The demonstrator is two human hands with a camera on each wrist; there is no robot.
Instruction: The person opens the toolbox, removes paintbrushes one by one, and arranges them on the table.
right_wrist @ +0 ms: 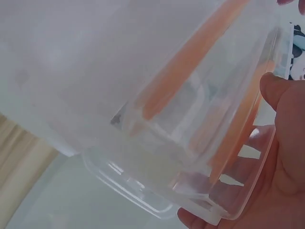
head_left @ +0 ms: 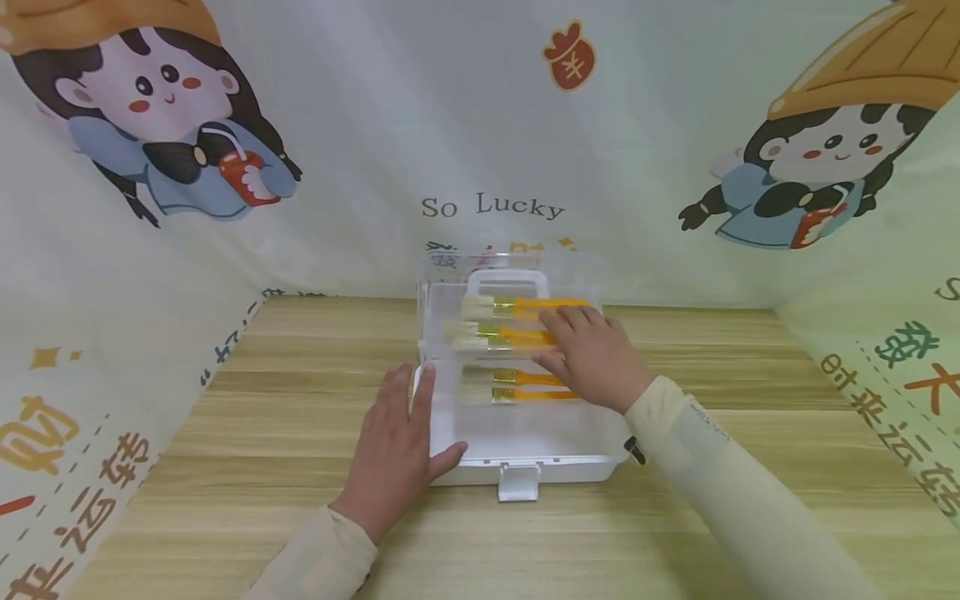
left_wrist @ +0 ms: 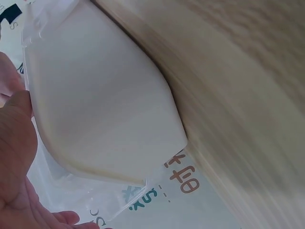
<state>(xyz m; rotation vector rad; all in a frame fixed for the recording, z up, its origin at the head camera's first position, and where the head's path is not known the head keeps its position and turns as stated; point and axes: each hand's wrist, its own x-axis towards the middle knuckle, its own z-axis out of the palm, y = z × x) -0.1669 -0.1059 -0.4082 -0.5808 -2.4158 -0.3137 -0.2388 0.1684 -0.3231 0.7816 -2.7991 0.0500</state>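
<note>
A white plastic box (head_left: 525,471) with a front latch stands on the table, its clear lid (head_left: 581,265) raised at the back. Several paintbrushes (head_left: 504,377) with pale bristles and yellow-orange handles lie sideways in it. My left hand (head_left: 393,425) rests at the box's left edge, fingers straight, thumb spread over the front corner. At the right end, my right hand (head_left: 600,354) covers the brush handles. In the right wrist view its thumb and fingers hold a clear plastic tray (right_wrist: 167,138); orange handles (right_wrist: 190,62) show through the plastic, and so do some fingers.
A white carrying handle (head_left: 507,273) shows behind the brushes. Wood-grain tabletop (head_left: 300,358) surrounds the box. A printed cloth (head_left: 375,125) with cartoon figures and lettering hangs behind and along both sides.
</note>
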